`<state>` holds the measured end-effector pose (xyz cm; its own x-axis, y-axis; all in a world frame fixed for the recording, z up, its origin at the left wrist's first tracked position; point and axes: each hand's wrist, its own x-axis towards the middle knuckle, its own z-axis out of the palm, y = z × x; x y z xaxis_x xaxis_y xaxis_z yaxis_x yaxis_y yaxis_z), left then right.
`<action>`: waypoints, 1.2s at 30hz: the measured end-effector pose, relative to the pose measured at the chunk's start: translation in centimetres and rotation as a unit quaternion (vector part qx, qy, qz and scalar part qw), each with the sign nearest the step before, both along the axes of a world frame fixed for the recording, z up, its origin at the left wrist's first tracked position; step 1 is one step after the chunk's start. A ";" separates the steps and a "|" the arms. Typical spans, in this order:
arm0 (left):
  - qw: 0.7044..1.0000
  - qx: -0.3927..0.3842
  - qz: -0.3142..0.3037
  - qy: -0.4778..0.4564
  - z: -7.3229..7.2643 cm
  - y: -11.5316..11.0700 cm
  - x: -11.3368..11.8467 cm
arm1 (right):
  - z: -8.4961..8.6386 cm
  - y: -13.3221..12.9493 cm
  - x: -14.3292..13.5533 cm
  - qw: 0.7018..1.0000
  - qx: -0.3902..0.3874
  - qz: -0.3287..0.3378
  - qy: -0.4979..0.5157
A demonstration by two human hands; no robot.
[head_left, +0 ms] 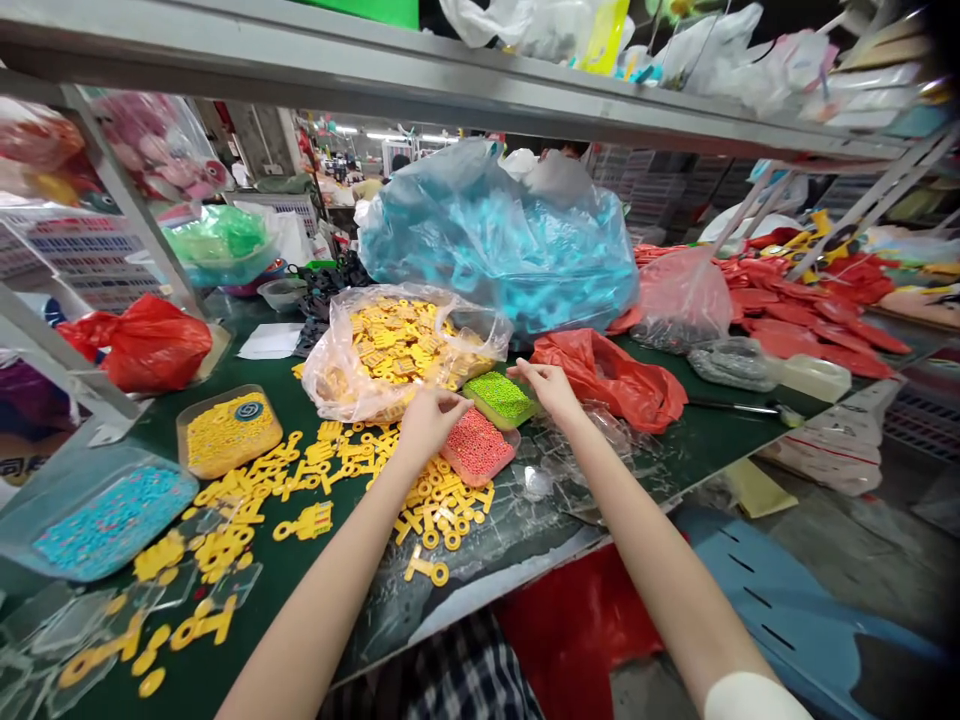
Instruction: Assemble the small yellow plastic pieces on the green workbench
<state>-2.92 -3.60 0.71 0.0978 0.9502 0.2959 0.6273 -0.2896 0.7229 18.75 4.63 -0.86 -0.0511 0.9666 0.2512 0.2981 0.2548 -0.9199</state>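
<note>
My left hand [431, 425] is closed in a pinch at the near edge of the open clear bag of yellow plastic parts [394, 340], beside the tray of red beads [478, 447]. What its fingertips hold, if anything, is too small to see. Just right of the tray of green beads [501, 396], my right hand [546, 388] has its thumb and fingers drawn together over the tray's far corner. Anything between them cannot be made out. Loose yellow ring-ended pieces [442, 505] lie below and left of the red tray.
A tray of yellow beads [229, 430] and a tray of blue beads [112, 515] stand at left. Behind is a large bag of blue parts [502, 240]. A red plastic bag [607, 375] lies right of my right hand. A metal shelf beam [450, 85] crosses above.
</note>
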 end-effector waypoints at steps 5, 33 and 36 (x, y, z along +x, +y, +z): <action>0.999 -0.011 -0.003 0.039 -0.3 -0.5 0.1 | -0.6 0.4 0.3 0.999 -0.034 -0.023 0.005; 0.977 -0.029 0.062 0.200 0.7 -11.3 -11.5 | 1.3 -13.6 -7.5 0.880 0.212 0.256 -0.339; 0.968 -0.032 0.060 0.240 0.4 -11.9 -13.6 | 1.2 -15.6 -8.8 0.800 0.250 0.302 -0.454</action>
